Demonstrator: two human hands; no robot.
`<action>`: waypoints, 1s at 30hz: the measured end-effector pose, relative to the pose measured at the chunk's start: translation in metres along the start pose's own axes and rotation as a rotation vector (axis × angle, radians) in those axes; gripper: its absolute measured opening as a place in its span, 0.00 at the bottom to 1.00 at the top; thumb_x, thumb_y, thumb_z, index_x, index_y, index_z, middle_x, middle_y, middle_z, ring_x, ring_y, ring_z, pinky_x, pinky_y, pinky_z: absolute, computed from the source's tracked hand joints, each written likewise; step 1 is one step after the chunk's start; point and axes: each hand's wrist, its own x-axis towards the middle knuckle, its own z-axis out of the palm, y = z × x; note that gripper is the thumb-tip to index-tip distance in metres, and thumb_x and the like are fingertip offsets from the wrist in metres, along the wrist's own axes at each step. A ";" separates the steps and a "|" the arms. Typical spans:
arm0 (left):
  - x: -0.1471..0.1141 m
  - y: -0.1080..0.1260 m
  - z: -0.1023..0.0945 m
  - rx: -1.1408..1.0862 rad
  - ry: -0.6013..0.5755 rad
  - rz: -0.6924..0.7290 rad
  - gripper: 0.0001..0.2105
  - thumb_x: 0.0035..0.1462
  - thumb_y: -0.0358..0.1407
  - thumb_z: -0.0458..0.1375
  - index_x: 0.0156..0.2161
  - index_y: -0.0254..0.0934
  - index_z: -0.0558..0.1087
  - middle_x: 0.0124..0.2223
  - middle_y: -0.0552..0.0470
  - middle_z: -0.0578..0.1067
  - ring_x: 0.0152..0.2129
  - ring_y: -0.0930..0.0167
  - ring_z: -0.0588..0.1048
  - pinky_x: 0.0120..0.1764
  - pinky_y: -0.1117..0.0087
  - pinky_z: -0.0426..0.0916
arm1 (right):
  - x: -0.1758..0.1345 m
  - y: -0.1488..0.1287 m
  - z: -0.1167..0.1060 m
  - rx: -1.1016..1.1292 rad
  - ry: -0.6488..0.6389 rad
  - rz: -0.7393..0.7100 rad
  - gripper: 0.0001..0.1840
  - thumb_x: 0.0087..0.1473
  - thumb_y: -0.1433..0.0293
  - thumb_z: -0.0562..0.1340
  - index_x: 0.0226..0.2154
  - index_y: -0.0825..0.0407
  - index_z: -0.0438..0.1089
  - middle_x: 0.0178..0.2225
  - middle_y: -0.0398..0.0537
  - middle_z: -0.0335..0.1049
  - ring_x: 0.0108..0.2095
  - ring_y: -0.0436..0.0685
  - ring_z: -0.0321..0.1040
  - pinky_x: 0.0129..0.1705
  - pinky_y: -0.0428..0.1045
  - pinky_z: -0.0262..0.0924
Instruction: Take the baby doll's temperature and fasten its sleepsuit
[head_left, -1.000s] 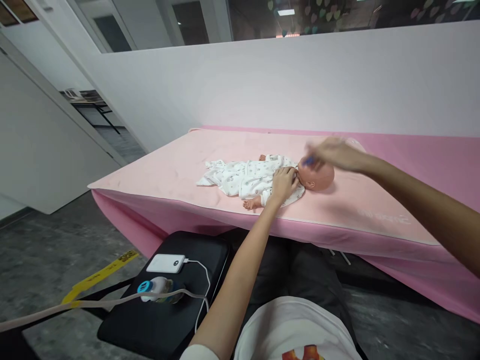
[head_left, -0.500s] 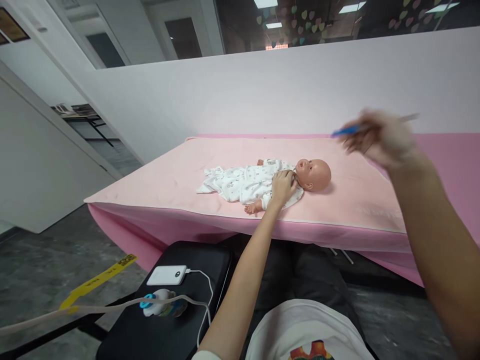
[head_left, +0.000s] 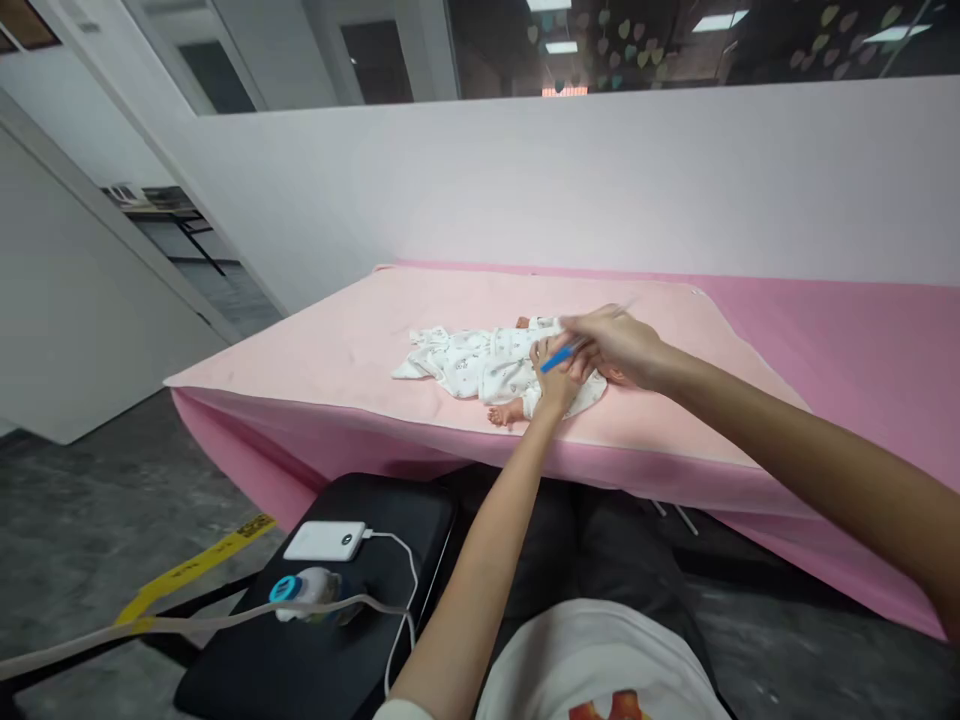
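Observation:
A baby doll [head_left: 504,368] in white printed clothes lies on its back, its head to the right and mostly hidden behind my right hand. My left hand [head_left: 553,380] rests on the doll's chest by the collar, its fingers bent on the white shirt [head_left: 589,395]; the fingertips are partly covered. Just above it, my right hand [head_left: 619,345] is closed around a thin stick with a blue end [head_left: 559,358]. That blue end points down and left, over the back of my left hand. Motion blur softens the stick's pale other end.
The doll lies on a pale pink blanket [head_left: 322,345] over a pink-covered table [head_left: 862,350] against a white wall. On a black chair [head_left: 247,655] at front left are a white power bank [head_left: 325,541] with a cable and a small blue-topped bottle [head_left: 307,592].
My right hand has swung left and down with the blue-ended stick, from above the table's right side to over the doll's chest. My left hand has stayed at the doll's chest.

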 end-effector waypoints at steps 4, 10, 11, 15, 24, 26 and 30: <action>0.001 0.000 0.001 0.040 0.002 0.037 0.06 0.55 0.33 0.55 0.38 0.40 0.72 0.42 0.49 0.74 0.43 0.64 0.67 0.51 0.60 0.55 | 0.013 -0.024 -0.015 0.500 0.357 -0.329 0.21 0.62 0.67 0.46 0.21 0.52 0.62 0.18 0.38 0.62 0.18 0.43 0.59 0.19 0.41 0.47; 0.002 0.000 0.001 0.053 -0.028 0.013 0.04 0.55 0.34 0.55 0.37 0.38 0.71 0.38 0.49 0.75 0.41 0.65 0.69 0.48 0.61 0.57 | 0.031 0.005 -0.010 0.304 0.087 0.298 0.10 0.55 0.71 0.53 0.26 0.55 0.67 0.18 0.44 0.66 0.16 0.47 0.58 0.20 0.44 0.55; 0.002 0.000 0.001 0.052 -0.033 0.011 0.04 0.55 0.34 0.55 0.36 0.38 0.70 0.38 0.49 0.75 0.40 0.65 0.69 0.48 0.61 0.57 | 0.029 0.013 -0.009 0.281 0.083 0.231 0.11 0.56 0.68 0.54 0.27 0.55 0.68 0.18 0.44 0.66 0.17 0.47 0.59 0.21 0.44 0.57; 0.001 -0.001 0.001 0.046 -0.058 0.033 0.04 0.55 0.35 0.56 0.36 0.39 0.71 0.38 0.49 0.75 0.41 0.64 0.69 0.48 0.60 0.57 | 0.016 0.048 -0.011 0.118 0.093 0.060 0.20 0.55 0.56 0.55 0.23 0.54 0.69 0.16 0.44 0.66 0.16 0.49 0.61 0.21 0.46 0.59; 0.001 0.001 -0.003 0.018 -0.080 0.074 0.06 0.58 0.33 0.53 0.39 0.41 0.71 0.42 0.51 0.75 0.43 0.64 0.68 0.48 0.59 0.55 | -0.042 0.154 -0.096 -0.768 0.159 -0.242 0.19 0.52 0.55 0.58 0.22 0.52 0.71 0.19 0.45 0.69 0.21 0.52 0.64 0.25 0.47 0.57; 0.002 0.002 -0.004 0.010 -0.084 0.063 0.05 0.58 0.33 0.53 0.38 0.41 0.70 0.41 0.51 0.75 0.42 0.65 0.69 0.48 0.59 0.55 | -0.051 0.170 -0.116 -0.932 0.055 -0.311 0.16 0.54 0.57 0.58 0.27 0.51 0.73 0.24 0.47 0.74 0.23 0.54 0.67 0.27 0.48 0.59; 0.003 0.001 -0.004 -0.017 -0.085 0.061 0.04 0.58 0.32 0.53 0.36 0.40 0.70 0.40 0.52 0.75 0.42 0.66 0.69 0.48 0.61 0.54 | -0.060 0.191 -0.149 -1.118 -0.176 -0.379 0.15 0.57 0.62 0.54 0.39 0.51 0.73 0.38 0.52 0.76 0.37 0.59 0.72 0.40 0.53 0.66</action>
